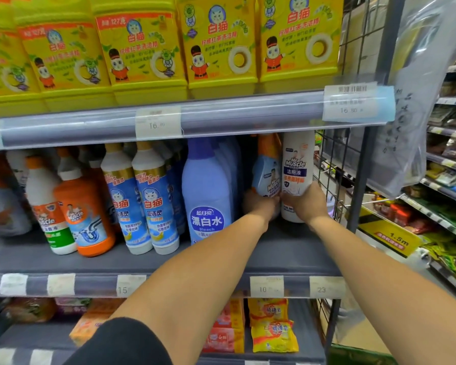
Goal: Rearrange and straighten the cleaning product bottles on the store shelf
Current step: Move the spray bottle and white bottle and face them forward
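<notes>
Left hand point(261, 204) grips blue bottle point(266, 175); right hand point(307, 201) white bottle point(298, 167) (both upright).

This is a shop aisle. Above the right hand point(306, 204) a grey shelf rail point(221, 119) carries paper price tags point(158, 123), and rows of identical yellow detergent tubs point(219, 46) stand on it. Right of that hand, further stocked shelves point(448, 164) recede.

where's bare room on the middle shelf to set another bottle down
Bare shelf runs along the front edge, widest before the bleach bottle and white bottle. A dark gap sits between the bleach and the spray bottle. Left of the bleach it's packed.
</notes>
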